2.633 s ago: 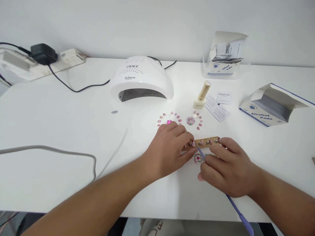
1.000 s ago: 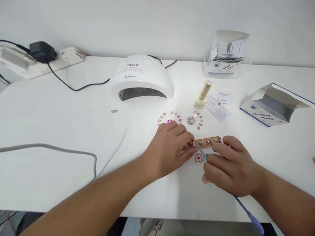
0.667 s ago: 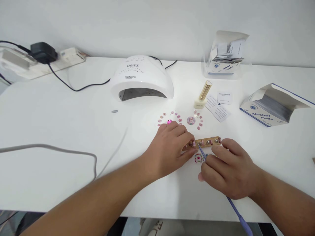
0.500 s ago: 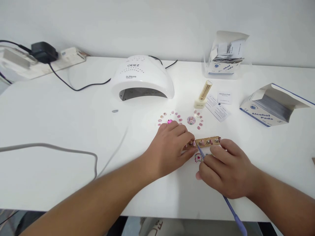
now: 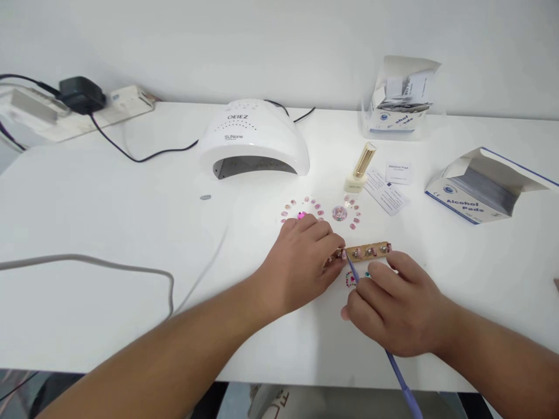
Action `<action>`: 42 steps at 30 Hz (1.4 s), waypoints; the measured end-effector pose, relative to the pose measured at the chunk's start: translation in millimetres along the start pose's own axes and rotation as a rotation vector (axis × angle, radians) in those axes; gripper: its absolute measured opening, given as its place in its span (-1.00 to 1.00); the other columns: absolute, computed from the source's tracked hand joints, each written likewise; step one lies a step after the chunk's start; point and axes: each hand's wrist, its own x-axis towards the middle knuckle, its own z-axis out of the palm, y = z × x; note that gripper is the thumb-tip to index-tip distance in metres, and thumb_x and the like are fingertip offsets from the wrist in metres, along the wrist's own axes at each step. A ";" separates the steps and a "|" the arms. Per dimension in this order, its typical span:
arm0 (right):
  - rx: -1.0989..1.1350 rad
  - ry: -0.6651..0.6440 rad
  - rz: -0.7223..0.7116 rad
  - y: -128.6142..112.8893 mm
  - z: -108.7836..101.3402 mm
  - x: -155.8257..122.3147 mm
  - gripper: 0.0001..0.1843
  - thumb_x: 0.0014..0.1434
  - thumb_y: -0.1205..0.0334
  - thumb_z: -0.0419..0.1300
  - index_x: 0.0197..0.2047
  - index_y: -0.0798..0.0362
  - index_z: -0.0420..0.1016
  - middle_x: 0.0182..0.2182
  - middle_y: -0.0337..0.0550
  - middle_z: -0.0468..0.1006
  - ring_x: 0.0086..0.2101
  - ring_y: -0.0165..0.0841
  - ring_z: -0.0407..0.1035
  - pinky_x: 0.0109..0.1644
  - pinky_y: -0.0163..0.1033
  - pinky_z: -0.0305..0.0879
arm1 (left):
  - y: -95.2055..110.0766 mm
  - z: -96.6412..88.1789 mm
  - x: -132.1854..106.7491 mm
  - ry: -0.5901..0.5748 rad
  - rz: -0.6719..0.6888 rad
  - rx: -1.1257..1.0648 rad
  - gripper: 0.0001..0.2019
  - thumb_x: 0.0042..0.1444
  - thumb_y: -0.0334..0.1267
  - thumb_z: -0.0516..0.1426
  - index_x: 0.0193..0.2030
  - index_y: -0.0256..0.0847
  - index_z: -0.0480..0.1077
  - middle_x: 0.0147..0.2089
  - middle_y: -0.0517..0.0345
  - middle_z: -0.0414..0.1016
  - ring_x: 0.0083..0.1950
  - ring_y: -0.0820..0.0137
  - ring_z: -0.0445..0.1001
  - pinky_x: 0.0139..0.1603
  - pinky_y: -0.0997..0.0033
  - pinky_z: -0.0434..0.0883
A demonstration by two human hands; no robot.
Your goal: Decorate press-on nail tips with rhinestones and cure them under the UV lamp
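Note:
My left hand (image 5: 305, 262) is closed over the left end of a tan strip (image 5: 364, 252) that carries several small pink decorated nail tips on metal stands. Its thumb and fingers pinch around one nail tip, partly hidden. In my right hand (image 5: 397, 302) is a slim purple stick tool (image 5: 400, 375), gripped like a pen. The tool's tip touches or nearly touches the nail tip beside my left fingers. Just below the strip lies a small ring of coloured rhinestones (image 5: 350, 279), partly covered by the tool and my right hand.
Behind the hands lie pink nail tips in arcs around a glittery round piece (image 5: 339, 213). A nail polish bottle (image 5: 360, 169), alcohol pad sachets (image 5: 386, 192), an open alcohol pads box (image 5: 471, 198) and a white nail lamp (image 5: 257, 137) stand farther back. A grey cable (image 5: 87, 259) crosses the left.
My right hand has shifted slightly left, and the tool's rear end has swung left with it. My left hand keeps its place on the strip.

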 end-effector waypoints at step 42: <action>-0.262 0.282 0.254 37.7 -7.6 1.9 -0.86 0.06 0.44 0.18 -0.28 0.06 0.42 -0.51 -0.23 0.47 -0.46 -0.37 0.27 -0.28 -0.11 0.05 | 19.4 -16.5 -12.9 0.217 0.176 -0.533 -0.87 0.14 -0.33 0.05 -0.17 -0.22 0.32 -0.49 0.28 0.28 -0.51 0.52 0.21 -0.48 0.46 0.22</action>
